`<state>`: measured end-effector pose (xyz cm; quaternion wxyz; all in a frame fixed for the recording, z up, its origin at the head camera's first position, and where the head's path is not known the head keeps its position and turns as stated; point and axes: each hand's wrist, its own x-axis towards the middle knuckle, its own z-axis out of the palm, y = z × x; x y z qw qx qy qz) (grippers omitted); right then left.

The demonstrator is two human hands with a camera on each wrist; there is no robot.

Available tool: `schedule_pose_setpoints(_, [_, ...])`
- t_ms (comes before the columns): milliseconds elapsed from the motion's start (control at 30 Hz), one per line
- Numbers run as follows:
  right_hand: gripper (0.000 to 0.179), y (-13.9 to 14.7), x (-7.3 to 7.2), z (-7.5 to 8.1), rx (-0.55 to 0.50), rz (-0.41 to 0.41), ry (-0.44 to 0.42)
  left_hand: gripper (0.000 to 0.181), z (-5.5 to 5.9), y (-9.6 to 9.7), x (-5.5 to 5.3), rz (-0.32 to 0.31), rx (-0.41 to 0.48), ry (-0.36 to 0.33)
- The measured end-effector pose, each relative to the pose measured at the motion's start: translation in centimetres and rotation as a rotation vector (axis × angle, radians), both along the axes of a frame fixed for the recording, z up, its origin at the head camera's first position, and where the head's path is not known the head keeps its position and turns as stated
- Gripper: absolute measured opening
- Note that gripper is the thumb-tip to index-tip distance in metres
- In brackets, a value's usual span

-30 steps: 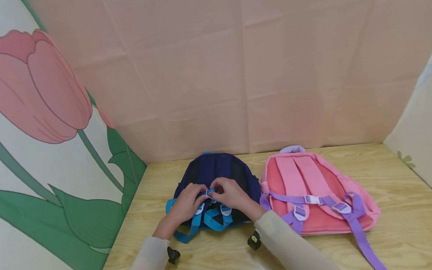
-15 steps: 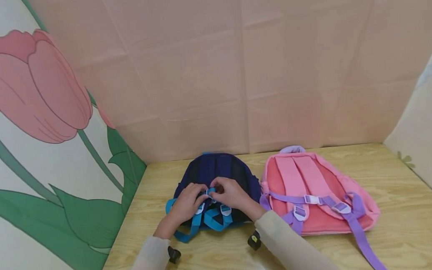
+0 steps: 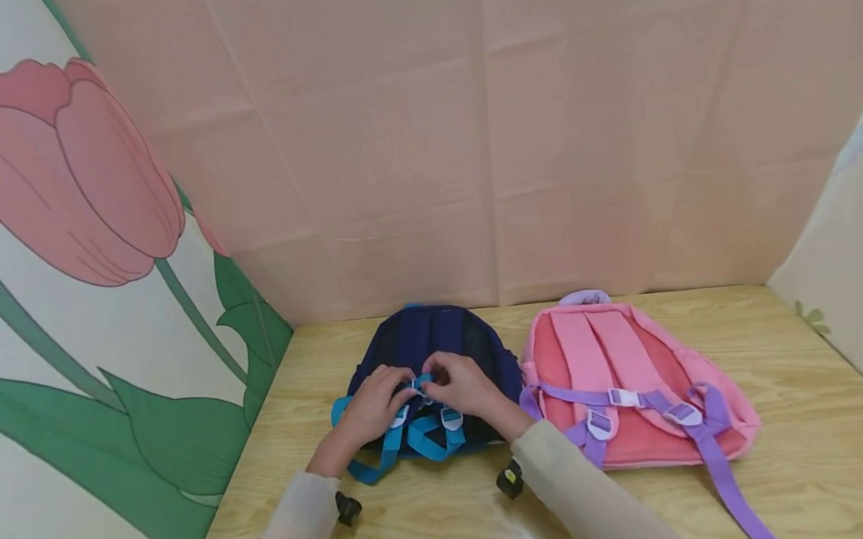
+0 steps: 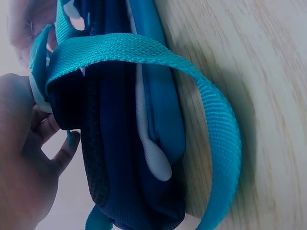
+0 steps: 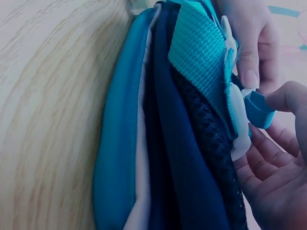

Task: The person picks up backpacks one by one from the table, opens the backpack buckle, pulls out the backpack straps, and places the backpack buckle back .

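The left hand (image 3: 371, 402) and right hand (image 3: 470, 385) meet over a navy-blue fabric backpack (image 3: 435, 326) with black mesh, lying on the pale wood-grain tabletop (image 3: 419, 521); both pinch its narrow blue webbing strap (image 5: 261, 112) at a small white plastic buckle (image 3: 414, 383), though I can't quite make out every fingertip. Just beside it lies a pink fabric backpack (image 3: 618, 352) with purple webbing straps (image 3: 726, 478).

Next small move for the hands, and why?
I'd probably ease the left hand and right hand together to seat the white clip: both meet there, the right pinching the blue strap. Fingers hide whether it's latched; the pink backpack's white buckle looks joined.
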<state>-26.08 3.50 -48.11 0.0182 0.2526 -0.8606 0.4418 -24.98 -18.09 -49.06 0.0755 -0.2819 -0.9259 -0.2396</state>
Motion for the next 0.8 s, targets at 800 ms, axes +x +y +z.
schedule_pose_setpoints(800, [0.015,0.07,-0.19,0.05,0.021,0.01,0.0,0.02,0.28,-0.07,-0.01,0.0,-0.015,0.001])
